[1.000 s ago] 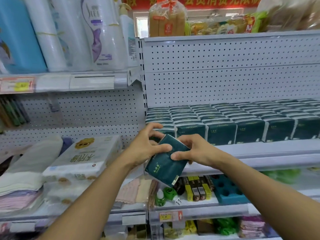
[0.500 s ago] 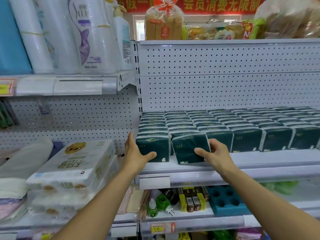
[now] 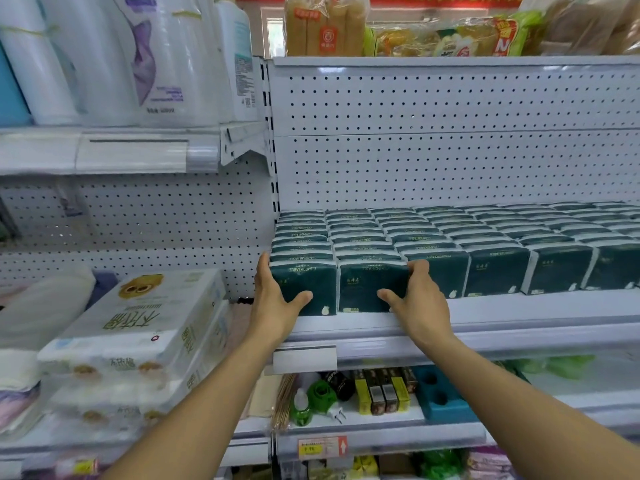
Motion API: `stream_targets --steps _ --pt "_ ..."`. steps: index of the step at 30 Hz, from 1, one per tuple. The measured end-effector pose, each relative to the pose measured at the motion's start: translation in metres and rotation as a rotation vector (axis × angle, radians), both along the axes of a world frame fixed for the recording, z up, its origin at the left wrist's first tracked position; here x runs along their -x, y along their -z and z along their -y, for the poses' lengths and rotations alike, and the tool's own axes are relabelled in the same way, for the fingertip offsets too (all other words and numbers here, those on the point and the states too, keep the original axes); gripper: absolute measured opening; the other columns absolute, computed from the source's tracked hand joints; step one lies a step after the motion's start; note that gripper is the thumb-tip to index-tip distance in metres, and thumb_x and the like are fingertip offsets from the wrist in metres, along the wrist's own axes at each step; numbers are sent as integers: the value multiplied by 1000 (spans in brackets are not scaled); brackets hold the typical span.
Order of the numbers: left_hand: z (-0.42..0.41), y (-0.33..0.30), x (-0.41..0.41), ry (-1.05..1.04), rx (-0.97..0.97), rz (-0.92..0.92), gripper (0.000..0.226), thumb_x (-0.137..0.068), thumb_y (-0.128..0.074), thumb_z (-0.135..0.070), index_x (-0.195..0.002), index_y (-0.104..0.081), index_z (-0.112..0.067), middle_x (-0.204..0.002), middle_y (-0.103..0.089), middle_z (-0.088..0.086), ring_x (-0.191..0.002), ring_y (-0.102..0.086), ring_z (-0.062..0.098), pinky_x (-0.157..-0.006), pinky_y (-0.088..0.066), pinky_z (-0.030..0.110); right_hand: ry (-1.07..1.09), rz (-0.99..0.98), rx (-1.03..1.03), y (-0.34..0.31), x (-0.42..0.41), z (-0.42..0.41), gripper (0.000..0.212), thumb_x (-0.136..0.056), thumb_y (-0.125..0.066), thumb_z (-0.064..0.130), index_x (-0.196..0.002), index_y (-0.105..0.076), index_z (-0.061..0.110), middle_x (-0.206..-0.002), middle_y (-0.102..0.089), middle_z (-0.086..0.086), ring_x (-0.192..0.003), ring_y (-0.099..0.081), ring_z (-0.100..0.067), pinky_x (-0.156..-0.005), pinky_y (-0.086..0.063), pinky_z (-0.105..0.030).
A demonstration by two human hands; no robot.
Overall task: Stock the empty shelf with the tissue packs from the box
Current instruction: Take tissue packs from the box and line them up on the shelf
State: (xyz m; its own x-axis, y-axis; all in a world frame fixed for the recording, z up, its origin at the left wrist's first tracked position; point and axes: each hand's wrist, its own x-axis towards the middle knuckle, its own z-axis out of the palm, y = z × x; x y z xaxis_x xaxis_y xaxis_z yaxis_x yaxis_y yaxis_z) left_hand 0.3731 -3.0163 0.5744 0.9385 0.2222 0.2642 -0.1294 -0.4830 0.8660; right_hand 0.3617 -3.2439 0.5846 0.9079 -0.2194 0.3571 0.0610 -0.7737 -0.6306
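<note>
Dark green tissue packs (image 3: 495,271) fill the white shelf (image 3: 519,306) in several rows running front to back. The two front packs at the left end stand upright near the shelf's front edge. My left hand (image 3: 277,306) wraps the left side and front of the leftmost front pack (image 3: 304,282). My right hand (image 3: 415,303) presses the right side and front of the second front pack (image 3: 367,285). The box is out of sight.
White multi-pack tissue bundles (image 3: 138,327) lie on the lower left shelf. Bottles and rolls (image 3: 156,57) stand on the upper left shelf, bagged bread (image 3: 325,26) on top. Small goods and a blue tray (image 3: 440,396) sit on the shelf below.
A second ago both hands held one green pack in the air before the shelf. It now stands in the front row, and both hands press on the two left front packs.
</note>
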Motion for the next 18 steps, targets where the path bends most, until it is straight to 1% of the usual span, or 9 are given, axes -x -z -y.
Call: stream_targets --steps 2,4,6,7,8,10,13,16,18 --pt "0 0 0 -2 0 10 106 -83 -78 -22 -156 -2 -28 -158 -27 2 -140 -33 22 -110 -34 40 4 -2 -6 0 -1 0 54 -88 -71 35 -121 -38 9 -114 -61 -12 -100 -58 -35 -68 -41 -36" --pt "0 -1 2 -4 -8 20 105 -82 -79 -24 -156 -5 -26 -158 -24 2 -141 -32 22 -109 -33 37 7 -23 -1 0 0 1 54 -87 -70 37 -121 -38 9 -115 -60 -12 -101 -58 -34 -67 -39 -35" --pt "-1 -4 7 -15 -33 44 105 -80 -80 -29 -156 -7 -25 -159 -19 1 -143 -28 20 -110 -30 35 33 -21 36 -1 5 2 57 -87 -68 43 -124 -38 10 -117 -56 -10 -101 -56 -30 -67 -39 -34" --pt "-2 -5 11 -28 -58 62 105 -80 -80 -32 -156 -7 -25 -161 -16 0 -145 -23 20 -113 -27 35 53 5 78 -1 9 2 60 -88 -67 45 -127 -38 11 -121 -54 -9 -105 -54 -29 -68 -40 -35" --pt "-4 -7 15 -48 -104 86 105 -81 -79 -36 -156 -7 -24 -162 -13 -1 -147 -17 20 -117 -24 37 65 52 136 -1 15 2 62 -89 -64 45 -132 -37 11 -127 -50 -9 -111 -51 -29 -71 -42 -36" --pt "-9 -10 29 -88 -257 149 100 -84 -73 -45 -157 -9 -22 -164 -10 1 -150 -9 19 -122 -17 42 46 173 264 0 28 1 64 -91 -62 43 -140 -37 10 -136 -45 -12 -122 -45 -30 -85 -44 -42" --pt "-16 -10 60 -90 -479 284 88 -87 -61 -57 -156 -17 -23 -163 -15 0 -150 -8 17 -123 -13 43 -49 296 400 5 51 -8 62 -94 -57 43 -145 -37 14 -150 -36 -12 -136 -35 -33 -105 -37 -49" --pt "-21 2 92 -59 -631 366 84 -89 -50 -65 -155 -17 -25 -162 -22 -1 -149 -13 18 -122 -14 42 -120 379 484 14 80 -28 60 -95 -42 48 -146 -40 16 -151 -37 -10 -139 -35 -33 -109 -34 -55" --pt "-27 14 111 -67 -718 385 83 -87 -40 -69 -154 -20 -23 -159 -29 0 -147 -22 19 -120 -21 45 -174 396 506 23 100 -43 60 -94 -42 47 -144 -41 16 -149 -41 -9 -136 -38 -31 -108 -36 -53"
